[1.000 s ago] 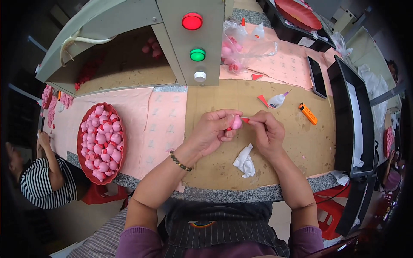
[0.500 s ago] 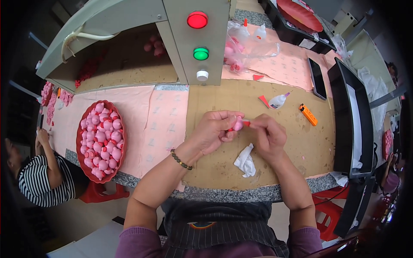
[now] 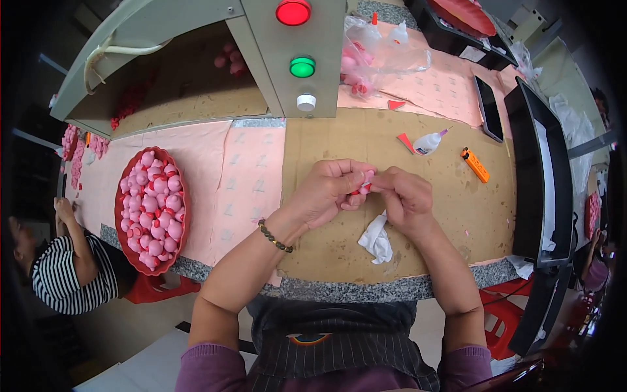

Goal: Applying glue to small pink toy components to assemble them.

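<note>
My left hand [image 3: 332, 189] pinches a small pink figure [image 3: 368, 176] with red parts between thumb and fingers, above the brown board. Against the figure's right side, my right hand [image 3: 406, 196] is closed, its thumb and forefinger pressed together. Whatever sits in that pinch is hidden. Just below the hands lies a crumpled white tissue [image 3: 376, 239]. Beyond them are a small white glue bottle [image 3: 428, 144] with a purple tip and a flat red piece [image 3: 405, 142]. An orange lighter [image 3: 475, 164] rests to their right.
At left stands a red scalloped tray [image 3: 185, 225] heaped with pink figures. A grey machine housing [image 3: 261, 59] with red and green lights rises ahead. Along the right are a phone [image 3: 488, 108] and a black bin [image 3: 520, 176]. Another person [image 3: 72, 261] sits at far left.
My right fingers have moved left, up against the pink figure. The red piece that showed between figure and fingertips is now out of sight. The whole view has shifted slightly.
</note>
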Available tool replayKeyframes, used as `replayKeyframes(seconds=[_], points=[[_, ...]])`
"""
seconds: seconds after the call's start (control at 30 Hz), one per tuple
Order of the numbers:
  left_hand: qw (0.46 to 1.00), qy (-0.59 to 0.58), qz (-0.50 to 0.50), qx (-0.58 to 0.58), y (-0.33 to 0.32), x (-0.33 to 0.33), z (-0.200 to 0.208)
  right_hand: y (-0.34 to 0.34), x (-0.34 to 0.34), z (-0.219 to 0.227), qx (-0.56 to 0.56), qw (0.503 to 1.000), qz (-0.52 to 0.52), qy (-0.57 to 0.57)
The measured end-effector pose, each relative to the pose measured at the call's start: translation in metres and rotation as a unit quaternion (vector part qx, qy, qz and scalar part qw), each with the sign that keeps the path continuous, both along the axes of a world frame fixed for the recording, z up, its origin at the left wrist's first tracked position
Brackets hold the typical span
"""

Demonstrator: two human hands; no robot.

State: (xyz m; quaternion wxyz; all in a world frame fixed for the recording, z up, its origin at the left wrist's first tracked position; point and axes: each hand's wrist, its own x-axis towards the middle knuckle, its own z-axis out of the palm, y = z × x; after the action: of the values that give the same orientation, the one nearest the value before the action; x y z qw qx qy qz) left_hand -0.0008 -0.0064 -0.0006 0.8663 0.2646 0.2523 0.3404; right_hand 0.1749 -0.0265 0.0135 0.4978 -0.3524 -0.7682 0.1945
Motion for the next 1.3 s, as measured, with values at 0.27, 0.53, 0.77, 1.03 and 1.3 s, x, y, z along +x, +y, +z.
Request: replayKeyframes(seconds=[0.27,0.53,0.77,1.03,1.3], points=[[0.999,-0.041,0.019,0.006,0.003,0.000,-0.007,-0.007,-0.003,0.004,-0.050,0.990,-0.066,0.111],[0.978,0.071,0.038,0.194,-0.002,0.006,0.000,0.009,0.013,-0.023,-0.158,0.983,-0.069,0.056],[0.944,0.158,0.099,0.272,-0.003,0.008,0.007,0.005,0.007,-0.011,-0.246,0.938,-0.058,0.237],[0.951,0.149,0.105,0.250,-0.001,0.009,0.003,0.005,0.010,-0.010,-0.205,0.962,-0.040,0.177],[0.944,0.203,0.097,0.243,-0.005,0.010,0.012,0.001,0.012,-0.007,-0.199,0.963,-0.029,0.182]])
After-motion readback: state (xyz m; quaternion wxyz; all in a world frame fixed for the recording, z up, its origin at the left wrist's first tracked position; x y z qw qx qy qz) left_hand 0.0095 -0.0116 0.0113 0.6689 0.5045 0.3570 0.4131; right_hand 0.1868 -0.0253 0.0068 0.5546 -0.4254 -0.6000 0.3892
